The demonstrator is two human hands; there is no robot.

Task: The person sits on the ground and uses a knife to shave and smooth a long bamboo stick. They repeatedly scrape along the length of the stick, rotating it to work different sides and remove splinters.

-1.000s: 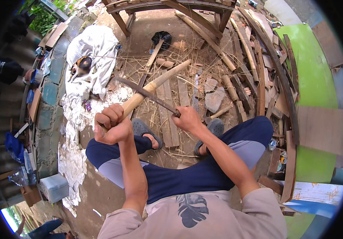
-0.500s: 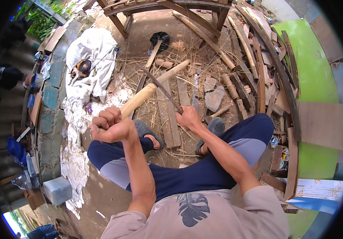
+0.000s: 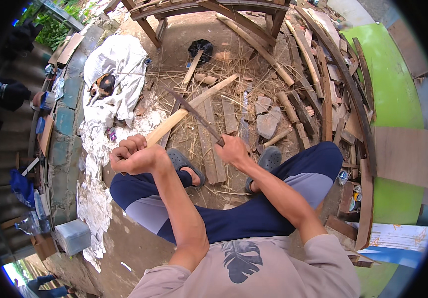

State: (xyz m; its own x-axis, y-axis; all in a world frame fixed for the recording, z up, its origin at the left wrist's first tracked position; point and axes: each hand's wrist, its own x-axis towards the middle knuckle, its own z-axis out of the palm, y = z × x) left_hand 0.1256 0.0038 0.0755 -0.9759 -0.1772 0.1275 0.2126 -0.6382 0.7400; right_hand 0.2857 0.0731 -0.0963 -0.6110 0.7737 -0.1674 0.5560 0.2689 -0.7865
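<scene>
Stick (image 3: 167, 125) held toward two o'clock by our left hand (image 3: 142, 155), fingers closed; our right hand (image 3: 233, 150) grips the knife (image 3: 201, 119), best kept biting shallowly.

Bare brown floor (image 3: 134, 243) carries everything: white cloth (image 3: 117, 54) ahead-left of the left hand (image 3: 142, 158), loose straw (image 3: 167, 82) straight ahead, flat boards (image 3: 209, 161) between the hands. Grey stone chunk (image 3: 268, 123) sits near the right hand (image 3: 234, 150), beyond-right; heaped planks (image 3: 327, 109) further right.
</scene>
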